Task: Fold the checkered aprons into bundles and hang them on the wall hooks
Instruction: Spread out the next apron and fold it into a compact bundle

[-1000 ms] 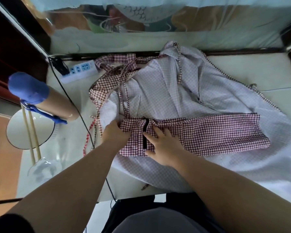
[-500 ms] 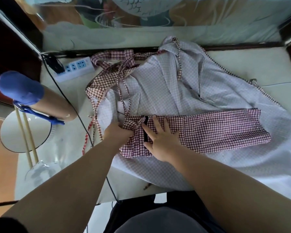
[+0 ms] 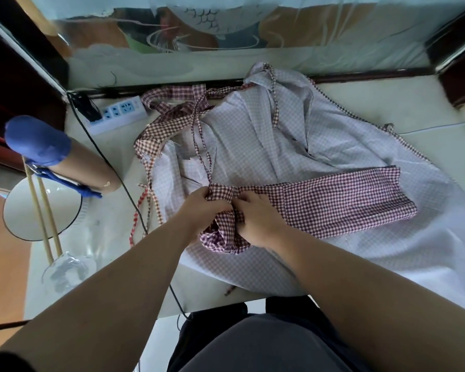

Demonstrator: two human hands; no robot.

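Note:
A checkered apron point(image 3: 293, 146) lies spread on the pale table point(image 3: 387, 108), its lighter inner side up and a dark red-checked folded band point(image 3: 341, 202) across its near part. Red-checked straps point(image 3: 172, 122) trail off toward the far left. My left hand point(image 3: 202, 208) grips the left end of the band, where a thin strap runs up from it. My right hand point(image 3: 255, 221) curls its fingers into the bunched red-checked cloth just right of that. Between both hands the cloth is gathered into a lump. No wall hooks are in view.
A white power strip point(image 3: 118, 112) with a black cable point(image 3: 113, 167) lies at the far left. A cardboard tube with a blue cap point(image 3: 38, 142), a round white plate point(image 3: 40, 208) with chopsticks and a clear glass point(image 3: 65, 272) stand along the left edge.
The left end of the checked band, flat under my hands before, is now gathered and lifted into a bunch. My right hand went from lying flat to gripping the cloth.

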